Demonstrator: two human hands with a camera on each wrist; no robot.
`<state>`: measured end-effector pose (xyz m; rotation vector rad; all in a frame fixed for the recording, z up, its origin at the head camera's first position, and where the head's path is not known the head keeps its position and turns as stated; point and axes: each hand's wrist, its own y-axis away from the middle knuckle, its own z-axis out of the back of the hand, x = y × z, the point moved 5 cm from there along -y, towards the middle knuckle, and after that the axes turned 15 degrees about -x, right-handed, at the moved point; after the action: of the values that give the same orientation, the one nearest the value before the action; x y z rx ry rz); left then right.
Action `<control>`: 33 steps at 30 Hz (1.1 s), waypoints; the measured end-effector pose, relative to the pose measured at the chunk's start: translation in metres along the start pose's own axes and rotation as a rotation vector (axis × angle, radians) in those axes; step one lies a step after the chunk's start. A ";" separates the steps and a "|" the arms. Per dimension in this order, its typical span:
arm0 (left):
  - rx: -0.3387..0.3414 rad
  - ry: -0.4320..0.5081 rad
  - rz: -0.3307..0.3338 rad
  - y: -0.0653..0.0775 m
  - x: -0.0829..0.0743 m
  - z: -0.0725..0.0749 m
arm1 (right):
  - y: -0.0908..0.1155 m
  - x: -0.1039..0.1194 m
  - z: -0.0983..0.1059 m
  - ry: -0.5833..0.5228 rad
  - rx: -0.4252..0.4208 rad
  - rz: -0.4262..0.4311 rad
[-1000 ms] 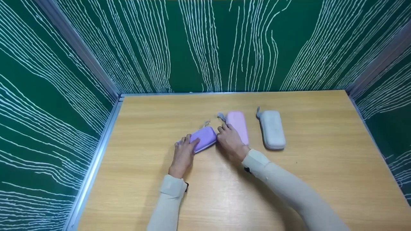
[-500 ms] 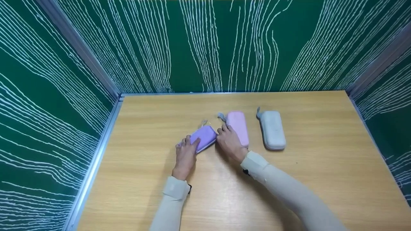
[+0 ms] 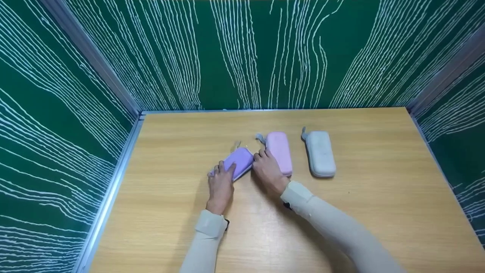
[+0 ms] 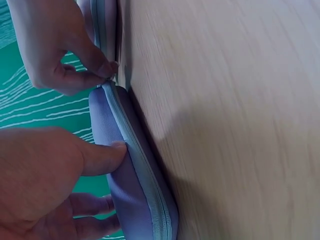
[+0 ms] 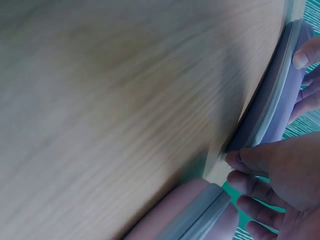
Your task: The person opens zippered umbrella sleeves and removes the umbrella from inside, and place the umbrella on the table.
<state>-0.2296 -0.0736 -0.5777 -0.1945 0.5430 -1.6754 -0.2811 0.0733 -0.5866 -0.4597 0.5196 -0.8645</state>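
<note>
On the left, the person's left hand is holding a long, purple, cloth-looking case with rounded corners, its thumb pressing one side and its fingers reaching round the other. The purple case is lying at a slant on the pale wooden table, between the two hands. The right hand is pinching at the right end of the pale zip with thumb and finger, but the fingertips are hiding what is between them. Just right of that hand, a long, pink, rounded case is lying; I cannot tell if they are touching. Farther right, apart from both hands, a pale grey, rounded case is lying. If the left hand is holding too lightly, a tug could spin the purple case. If the right hand is pulling crookedly, the zip could get stuck, or its knuckles could bump the pink case, which is sitting so close. No brand, label or writing is showing clearly enough to read.
</note>
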 end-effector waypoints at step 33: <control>-0.085 -0.204 0.079 0.000 -0.016 -0.006 | -0.001 0.018 0.000 -0.029 -0.011 -0.037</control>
<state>-0.2293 -0.0569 -0.5801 -0.3969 0.4622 -1.5358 -0.2718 0.0578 -0.5900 -0.4927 0.4911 -0.8898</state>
